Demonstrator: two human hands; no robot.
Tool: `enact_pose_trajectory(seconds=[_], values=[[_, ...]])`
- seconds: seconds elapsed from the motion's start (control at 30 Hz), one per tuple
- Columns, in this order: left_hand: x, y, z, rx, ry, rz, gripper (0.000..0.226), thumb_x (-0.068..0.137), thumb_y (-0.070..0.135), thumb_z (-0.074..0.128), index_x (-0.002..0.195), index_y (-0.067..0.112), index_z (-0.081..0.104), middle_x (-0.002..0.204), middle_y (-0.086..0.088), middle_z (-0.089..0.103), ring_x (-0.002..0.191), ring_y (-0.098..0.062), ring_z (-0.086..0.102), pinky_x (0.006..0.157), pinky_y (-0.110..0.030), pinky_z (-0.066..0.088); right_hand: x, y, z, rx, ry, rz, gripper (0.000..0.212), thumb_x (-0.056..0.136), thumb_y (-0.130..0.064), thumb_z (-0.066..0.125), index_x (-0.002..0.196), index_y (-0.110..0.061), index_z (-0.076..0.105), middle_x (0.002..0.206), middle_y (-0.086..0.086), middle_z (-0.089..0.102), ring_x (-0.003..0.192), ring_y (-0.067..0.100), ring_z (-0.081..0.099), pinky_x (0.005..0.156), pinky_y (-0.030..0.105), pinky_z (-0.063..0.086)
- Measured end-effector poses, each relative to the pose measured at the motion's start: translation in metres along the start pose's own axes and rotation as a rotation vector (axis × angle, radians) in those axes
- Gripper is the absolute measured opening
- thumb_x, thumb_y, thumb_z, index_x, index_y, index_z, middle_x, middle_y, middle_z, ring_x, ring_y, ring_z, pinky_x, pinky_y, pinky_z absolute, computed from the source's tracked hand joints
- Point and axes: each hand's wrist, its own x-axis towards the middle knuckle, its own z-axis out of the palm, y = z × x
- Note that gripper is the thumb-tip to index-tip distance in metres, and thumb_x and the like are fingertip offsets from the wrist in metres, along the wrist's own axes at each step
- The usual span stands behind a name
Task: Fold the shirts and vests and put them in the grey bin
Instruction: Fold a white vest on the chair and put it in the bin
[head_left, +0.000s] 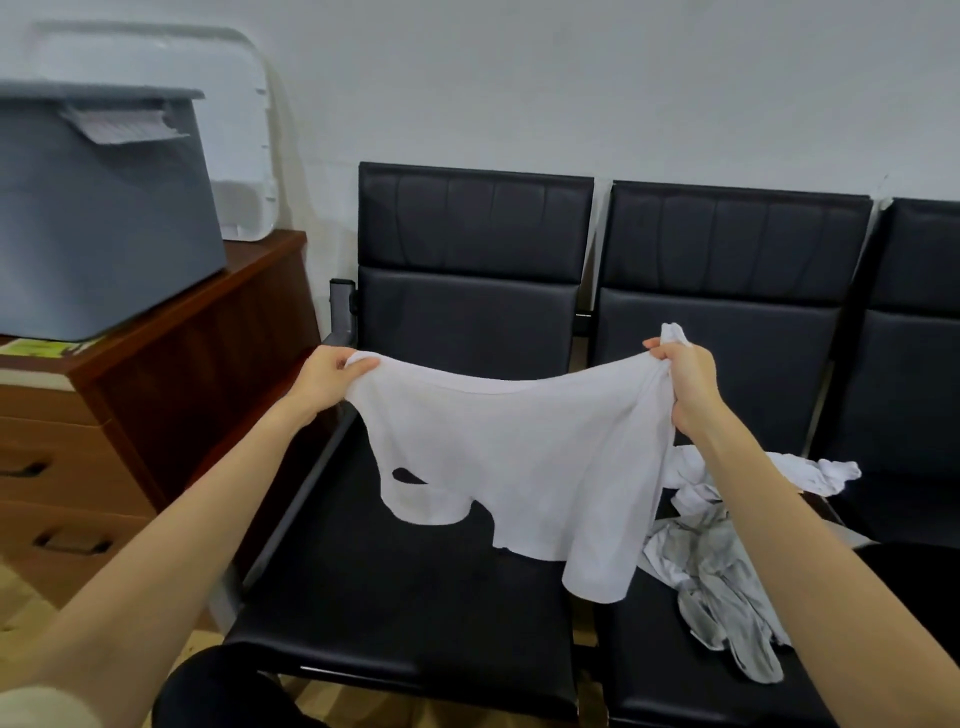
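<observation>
White vest stretched out in the air, ready for folding.

The vest (519, 457) hangs over the left seat of the bench (415, 613); the left hand (332, 376) and right hand (685, 384) each pinch a corner to spread it flat. More clothes (722, 561) wait on the next seat; the grey bin (98, 218) sits on the cabinet (171, 358).

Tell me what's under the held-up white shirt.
Under the shirt is the black seat, bare where visible; what its hanging cloth hides cannot be seen. A clothes pile lies to its right.
</observation>
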Motion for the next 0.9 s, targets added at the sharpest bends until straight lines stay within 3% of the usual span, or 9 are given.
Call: enact_pose_trajectory(seconds=[0.1,0.23,0.3,0.37,0.47,0.57,0.67,0.8,0.9], values=[[0.016,-0.002,0.003,0.255,0.023,0.055,0.035,0.097,0.033,0.055,0.064,0.020,0.057,0.068,0.000,0.053,0.067,-0.017,0.052,0.064,-0.031,0.040,0.000,0.004,-0.006,-0.002,0.018,-0.005,0.021,0.088,-0.005,0.049,0.076,-0.014,0.064,0.094,0.007,0.057,0.087,0.023,0.051,0.073,0.032,0.042],[0.036,0.014,0.025,0.450,-0.033,0.033,0.042,0.095,0.039,0.058,0.066,0.008,0.058,0.068,-0.009,0.055,0.058,-0.019,0.054,0.062,-0.031,0.043,-0.002,0.008,-0.022,0.042,0.031,-0.005,0.024,0.088,-0.003,0.045,0.080,-0.014,0.065,0.090,0.007,0.055,0.075,0.019,0.050,0.066,0.030,0.043],[0.045,0.031,0.042,0.285,-0.034,0.000,0.032,0.093,0.028,0.063,0.075,0.002,0.065,0.068,-0.004,0.059,0.050,-0.016,0.056,0.052,-0.027,0.046,-0.002,0.010,-0.030,0.108,0.044,0.020,0.026,0.088,-0.003,0.044,0.080,-0.015,0.067,0.089,0.006,0.056,0.073,0.018,0.051,0.065,0.030,0.043],[0.056,0.048,0.059,-0.042,-0.055,-0.094,0.016,0.091,0.015,0.067,0.083,0.001,0.066,0.085,-0.004,0.063,0.050,-0.017,0.065,0.049,-0.024,0.054,-0.001,0.011,-0.037,0.178,0.067,0.048,0.027,0.086,-0.005,0.045,0.079,-0.017,0.068,0.090,0.004,0.057,0.076,0.018,0.052,0.067,0.031,0.044],[0.073,0.074,0.085,-0.341,-0.130,-0.138,0.007,0.089,0.002,0.066,0.084,-0.002,0.067,0.101,-0.012,0.065,0.073,-0.023,0.073,0.071,-0.029,0.061,0.001,0.009,-0.048,0.238,0.128,0.043,0.028,0.081,-0.006,0.045,0.077,-0.020,0.069,0.098,0.006,0.057,0.082,0.020,0.052,0.074,0.033,0.044],[0.083,0.103,0.105,-0.471,-0.200,-0.073,0.009,0.091,-0.003,0.060,0.092,-0.003,0.069,0.101,-0.019,0.068,0.093,-0.027,0.071,0.084,-0.030,0.058,-0.003,-0.001,-0.053,0.280,0.166,-0.003,0.028,0.074,-0.007,0.045,0.076,-0.022,0.068,0.099,0.008,0.057,0.081,0.020,0.051,0.070,0.031,0.044],[0.097,0.117,0.120,-0.552,-0.214,-0.051,0.016,0.092,-0.005,0.055,0.101,-0.007,0.068,0.102,-0.020,0.069,0.098,-0.026,0.069,0.088,-0.030,0.057,-0.014,-0.011,-0.048,0.276,0.127,-0.061,0.028,0.070,-0.007,0.044,0.074,-0.021,0.068,0.090,0.003,0.061,0.078,0.021,0.052,0.070,0.031,0.043],[0.108,0.092,0.127,-0.640,-0.155,-0.128,0.019,0.092,-0.010,0.048,0.094,-0.003,0.066,0.102,-0.018,0.067,0.103,-0.027,0.066,0.092,-0.031,0.054,-0.039,-0.007,-0.017,0.168,-0.070,-0.090,0.023,0.063,-0.009,0.047,0.071,-0.017,0.067,0.077,0.000,0.062,0.071,0.019,0.054,0.066,0.029,0.043],[0.105,0.046,0.125,-0.631,-0.087,-0.210,0.026,0.091,-0.015,0.047,0.084,0.002,0.065,0.096,-0.011,0.064,0.103,-0.025,0.062,0.088,-0.028,0.052,-0.055,0.019,0.015,0.002,-0.209,-0.060,0.021,0.073,-0.002,0.044,0.073,-0.012,0.063,0.076,-0.002,0.060,0.072,0.014,0.056,0.067,0.028,0.044]])
